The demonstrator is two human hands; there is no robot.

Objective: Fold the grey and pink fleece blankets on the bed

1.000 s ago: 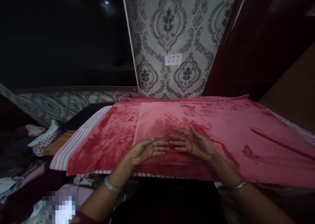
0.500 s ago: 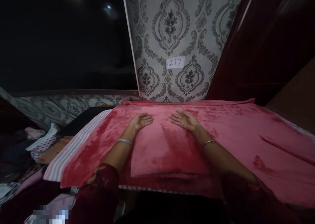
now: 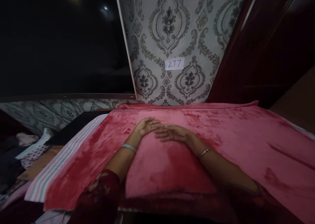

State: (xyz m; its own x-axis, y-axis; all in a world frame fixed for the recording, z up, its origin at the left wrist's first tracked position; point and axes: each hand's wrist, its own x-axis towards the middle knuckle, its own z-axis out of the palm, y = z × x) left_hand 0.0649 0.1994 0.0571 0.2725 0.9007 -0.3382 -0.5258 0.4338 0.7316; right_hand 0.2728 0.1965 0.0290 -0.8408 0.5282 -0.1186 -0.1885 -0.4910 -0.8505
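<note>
A pinkish-red plush blanket (image 3: 236, 145) is spread over a raised surface, with a striped border (image 3: 66, 161) along its left side. A folded pink-and-red cloth (image 3: 150, 168) of similar plush lies on its middle. Above the cloth is my left hand (image 3: 147, 125), palm turned up and fingers stretched out, holding nothing. My right hand (image 3: 173, 133) is also palm up and empty; its fingertips are blurred and overlap the left fingertips in view. Whether the two hands touch, I cannot tell. Each wrist wears a bangle.
A large dark screen (image 3: 59, 43) hangs at the left on patterned wallpaper. A paper marked 277 (image 3: 174, 63) is stuck to the wall. Dark red wood panelling (image 3: 261, 50) stands at the right. Several clothes, including a polka-dot cloth (image 3: 33, 152), lie at the lower left.
My right hand has moved left and nearer to me, closing the gap to my left hand. My left hand has shifted slightly right. The camera view has moved a little.
</note>
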